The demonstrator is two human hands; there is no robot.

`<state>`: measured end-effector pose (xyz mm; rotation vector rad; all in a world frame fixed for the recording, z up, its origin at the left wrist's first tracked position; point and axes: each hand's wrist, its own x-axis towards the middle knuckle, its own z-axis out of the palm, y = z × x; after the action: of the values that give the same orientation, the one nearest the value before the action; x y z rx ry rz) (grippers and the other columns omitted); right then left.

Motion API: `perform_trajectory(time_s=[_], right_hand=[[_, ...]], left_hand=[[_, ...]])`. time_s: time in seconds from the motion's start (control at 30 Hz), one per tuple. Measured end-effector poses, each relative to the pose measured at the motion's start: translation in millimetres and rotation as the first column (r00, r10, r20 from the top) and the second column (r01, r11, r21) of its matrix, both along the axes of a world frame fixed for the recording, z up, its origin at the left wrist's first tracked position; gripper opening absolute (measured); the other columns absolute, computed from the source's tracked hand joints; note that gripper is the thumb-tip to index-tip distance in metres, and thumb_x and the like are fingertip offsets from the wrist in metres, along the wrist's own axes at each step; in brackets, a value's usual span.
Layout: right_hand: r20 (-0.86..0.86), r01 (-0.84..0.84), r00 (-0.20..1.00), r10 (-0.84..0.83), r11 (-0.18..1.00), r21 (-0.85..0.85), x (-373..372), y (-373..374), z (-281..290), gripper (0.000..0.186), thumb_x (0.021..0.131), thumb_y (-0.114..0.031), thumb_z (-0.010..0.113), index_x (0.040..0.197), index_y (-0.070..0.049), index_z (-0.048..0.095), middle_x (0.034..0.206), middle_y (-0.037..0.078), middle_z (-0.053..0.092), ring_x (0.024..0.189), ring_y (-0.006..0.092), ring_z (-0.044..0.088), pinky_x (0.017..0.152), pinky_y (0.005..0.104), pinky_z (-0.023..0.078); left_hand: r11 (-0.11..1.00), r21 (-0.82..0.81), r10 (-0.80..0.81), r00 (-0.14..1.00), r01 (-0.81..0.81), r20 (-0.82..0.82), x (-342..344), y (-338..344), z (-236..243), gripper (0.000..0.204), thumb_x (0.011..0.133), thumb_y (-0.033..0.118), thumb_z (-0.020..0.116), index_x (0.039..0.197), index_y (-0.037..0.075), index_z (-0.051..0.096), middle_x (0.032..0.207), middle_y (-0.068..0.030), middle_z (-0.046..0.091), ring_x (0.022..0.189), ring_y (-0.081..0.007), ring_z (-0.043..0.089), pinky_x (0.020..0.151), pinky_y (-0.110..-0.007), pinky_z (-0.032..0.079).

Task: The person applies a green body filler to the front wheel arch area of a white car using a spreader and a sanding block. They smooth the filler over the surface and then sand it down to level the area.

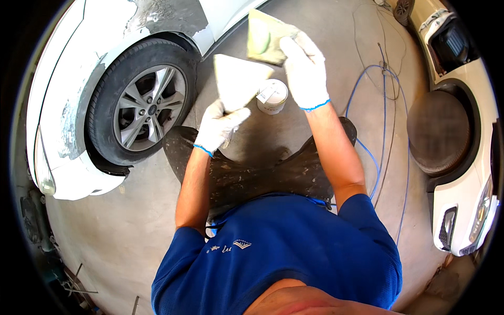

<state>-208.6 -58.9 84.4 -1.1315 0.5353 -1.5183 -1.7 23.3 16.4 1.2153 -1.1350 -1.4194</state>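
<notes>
My white-gloved left hand (221, 126) grips a pale, flat triangular spreader (239, 80) at its lower end. Higher and to its right, my gloved right hand (307, 73) holds a yellowish flat plate (265, 37) with a smear of light green paste on it, fingers round its right side. The spreader and plate are held close to each other in the air. Below them a white lidded tub (272, 102) stands on the floor between my knees, with a small label on top.
A white car (63, 126) with patched, sanded panels and a wheel (152, 110) is at my left. At the right is another white car (457, 199) with a dark-covered wheel (438, 131). Blue hoses (383, 131) and thin cables lie on the concrete floor (105, 236).
</notes>
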Motion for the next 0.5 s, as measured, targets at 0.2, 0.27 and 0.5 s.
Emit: perform_trajectory(time_s=[0.2, 0.27, 0.5], right_hand=[[-0.620, -0.136, 0.782, 0.064, 0.988, -0.069, -6.4, 3.3, -3.4, 0.025, 0.097, -0.010, 0.057, 0.116, 0.005, 0.066, 0.101, 0.006, 0.069, 0.095, 0.0139, 0.062, 0.083, 0.0282, 0.052], [-0.813, -0.088, 0.538, -0.224, 0.944, -0.319, -14.9, 0.2, 1.6, 0.026, 0.097, -0.009, 0.056, 0.118, 0.004, 0.066, 0.106, 0.007, 0.068, 0.097, 0.0141, 0.062, 0.086, 0.0276, 0.051], [-0.472, -0.030, 0.878, -0.080, 0.975, -0.221, 1.7, 15.8, 9.2, 0.026, 0.094, -0.006, 0.057, 0.117, -0.001, 0.068, 0.103, 0.007, 0.067, 0.095, 0.0160, 0.062, 0.085, 0.0307, 0.050]], left_hand=[[0.970, -0.238, 0.043, 0.999, -0.043, -0.005, 1.9, -5.5, -3.9, 0.039, 0.087, 0.004, 0.074, 0.123, -0.002, 0.061, 0.114, -0.0050, 0.069, 0.101, -0.0095, 0.062, 0.092, -0.025, 0.048], [0.967, -0.247, 0.062, 0.998, -0.054, 0.024, 4.1, -4.6, -11.0, 0.039, 0.087, 0.004, 0.074, 0.123, -0.002, 0.061, 0.114, -0.0049, 0.069, 0.101, -0.0092, 0.062, 0.091, -0.025, 0.048], [0.980, -0.197, 0.014, 1.000, -0.009, 0.020, -1.0, -9.5, -19.9, 0.039, 0.087, 0.006, 0.074, 0.122, -0.003, 0.060, 0.113, -0.0051, 0.069, 0.100, -0.0091, 0.062, 0.090, -0.025, 0.049]])
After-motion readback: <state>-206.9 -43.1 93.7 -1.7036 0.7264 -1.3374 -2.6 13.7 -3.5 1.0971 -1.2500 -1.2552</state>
